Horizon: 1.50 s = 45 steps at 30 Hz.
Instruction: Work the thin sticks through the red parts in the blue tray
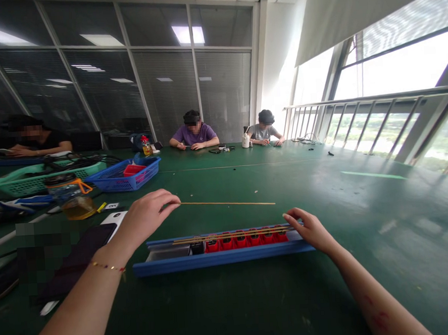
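My left hand (153,212) pinches one end of a thin, straight wooden stick (228,203), which points right above the far side of a long blue trough (222,260). Inside the trough sit a row of red blocks with dark centres (240,241) and one black block (197,247) at their left. A few more thin sticks (213,237) lie lengthwise over the row. At the trough's right end, my right hand (307,228) has its fingers curled over the far wall and appears to hold it; its exact contact is partly hidden.
On the left stand a blue basket (133,180) with a red container (133,170), a green basket (16,184) of dark cables and a jar (76,204). A dark flat case (84,247) lies by my left forearm. Three people sit across the green table (364,219).
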Available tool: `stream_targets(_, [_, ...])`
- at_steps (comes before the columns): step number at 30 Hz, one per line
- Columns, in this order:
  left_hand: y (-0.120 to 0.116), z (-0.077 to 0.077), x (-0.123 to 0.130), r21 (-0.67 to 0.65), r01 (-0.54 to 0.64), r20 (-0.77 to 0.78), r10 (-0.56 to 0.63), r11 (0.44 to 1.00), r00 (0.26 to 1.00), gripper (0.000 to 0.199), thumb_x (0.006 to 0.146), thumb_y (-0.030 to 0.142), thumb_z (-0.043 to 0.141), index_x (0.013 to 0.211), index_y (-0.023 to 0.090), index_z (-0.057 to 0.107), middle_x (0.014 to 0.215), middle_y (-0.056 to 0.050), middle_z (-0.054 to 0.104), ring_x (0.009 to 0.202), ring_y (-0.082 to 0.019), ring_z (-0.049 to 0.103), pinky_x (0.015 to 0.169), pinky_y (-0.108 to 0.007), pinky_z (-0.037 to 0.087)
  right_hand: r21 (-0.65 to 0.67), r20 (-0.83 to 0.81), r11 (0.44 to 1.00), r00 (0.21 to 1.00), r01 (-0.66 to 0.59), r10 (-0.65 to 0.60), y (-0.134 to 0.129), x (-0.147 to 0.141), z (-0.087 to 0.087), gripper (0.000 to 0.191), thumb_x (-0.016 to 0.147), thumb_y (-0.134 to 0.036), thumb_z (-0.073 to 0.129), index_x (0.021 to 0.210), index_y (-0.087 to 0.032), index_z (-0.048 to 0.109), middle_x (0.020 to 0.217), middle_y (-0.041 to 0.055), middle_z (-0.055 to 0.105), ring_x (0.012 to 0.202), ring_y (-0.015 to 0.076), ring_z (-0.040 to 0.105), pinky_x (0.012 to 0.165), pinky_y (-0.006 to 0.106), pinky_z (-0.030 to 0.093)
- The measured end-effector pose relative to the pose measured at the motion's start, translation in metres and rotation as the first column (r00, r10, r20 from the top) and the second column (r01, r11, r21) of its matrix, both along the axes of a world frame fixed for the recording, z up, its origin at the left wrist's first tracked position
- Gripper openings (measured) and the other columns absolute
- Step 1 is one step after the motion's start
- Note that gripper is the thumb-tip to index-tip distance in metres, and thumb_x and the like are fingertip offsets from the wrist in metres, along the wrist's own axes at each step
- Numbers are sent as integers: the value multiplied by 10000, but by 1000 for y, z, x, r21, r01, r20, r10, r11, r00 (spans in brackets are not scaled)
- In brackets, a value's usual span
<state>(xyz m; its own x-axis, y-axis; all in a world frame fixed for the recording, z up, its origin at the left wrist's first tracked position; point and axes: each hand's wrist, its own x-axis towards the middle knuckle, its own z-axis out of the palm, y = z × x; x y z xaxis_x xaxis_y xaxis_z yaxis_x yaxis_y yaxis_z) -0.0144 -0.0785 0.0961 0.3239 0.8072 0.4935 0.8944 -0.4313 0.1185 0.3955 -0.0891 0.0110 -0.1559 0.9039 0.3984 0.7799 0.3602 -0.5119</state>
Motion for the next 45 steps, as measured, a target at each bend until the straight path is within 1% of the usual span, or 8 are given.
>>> stream_targets(5, [35, -30, 7, -169, 20, 10, -19, 985, 1000, 267, 774, 426, 428, 809, 256, 632, 877, 5, 621, 739, -159, 555, 635, -234, 376, -162, 83, 973, 980, -166, 181, -3, 7, 6, 418, 825, -506, 360, 702, -186, 600, 645, -11, 582, 614, 127, 509, 569, 217, 392])
stream_targets(11, [62, -73, 23, -341, 75, 4, -78, 937, 997, 244, 755, 410, 459, 777, 250, 641, 836, -7, 633, 760, -170, 566, 644, -248, 388, -181, 48, 964, 977, -194, 206, -3, 7, 6, 409, 820, -505, 380, 714, -189, 618, 678, -2, 589, 643, 133, 519, 610, 218, 405])
stream_targets(15, [69, -89, 25, -408, 69, 8, -72, 911, 997, 227, 749, 394, 469, 778, 244, 636, 859, -17, 628, 794, -175, 567, 682, -261, 405, -168, 21, 967, 980, -191, 198, -2, 9, 6, 412, 818, -503, 388, 694, -191, 626, 674, 2, 577, 637, 135, 519, 609, 223, 406])
stream_targets(19, [73, -95, 24, -432, 49, 5, -52, 900, 999, 221, 742, 392, 472, 776, 240, 629, 884, -29, 619, 817, -181, 562, 701, -272, 416, -151, -40, 967, 979, -206, 202, -1, 9, 9, 400, 802, -508, 415, 720, -190, 645, 737, 24, 587, 703, 156, 532, 659, 244, 412])
stream_targets(28, [77, -103, 22, -474, 60, 9, -63, 878, 998, 175, 742, 333, 481, 795, 238, 617, 829, -18, 632, 745, -160, 577, 638, -251, 420, -125, -261, 992, 964, 20, -52, 11, 44, 12, 419, 793, -533, 411, 691, -166, 586, 564, -14, 459, 559, 122, 439, 522, 225, 368])
stream_targets(34, [77, -104, 22, -469, 83, 20, -83, 879, 996, 178, 743, 323, 473, 788, 237, 622, 861, -17, 632, 767, -158, 579, 646, -248, 422, -137, -115, 988, 989, 76, -92, 22, 63, 2, 468, 769, -573, 400, 708, -168, 628, 560, -17, 495, 538, 123, 445, 509, 230, 352])
stream_targets(39, [79, -105, 22, -482, 56, 15, -56, 874, 998, 185, 735, 330, 483, 797, 228, 624, 859, -30, 627, 761, -162, 576, 653, -252, 425, -176, 73, 983, 997, 52, -39, 34, 49, -2, 461, 763, -561, 411, 721, -173, 656, 486, -40, 471, 461, 100, 393, 454, 215, 309])
stream_targets(45, [76, -103, 24, -457, 50, 23, -44, 888, 999, 327, 762, 481, 423, 767, 221, 622, 828, -41, 624, 737, -171, 573, 617, -256, 407, -206, 199, 976, 973, -78, 120, 60, 25, -1, 363, 738, -498, 480, 739, -192, 675, 599, -12, 618, 556, 128, 510, 530, 221, 377])
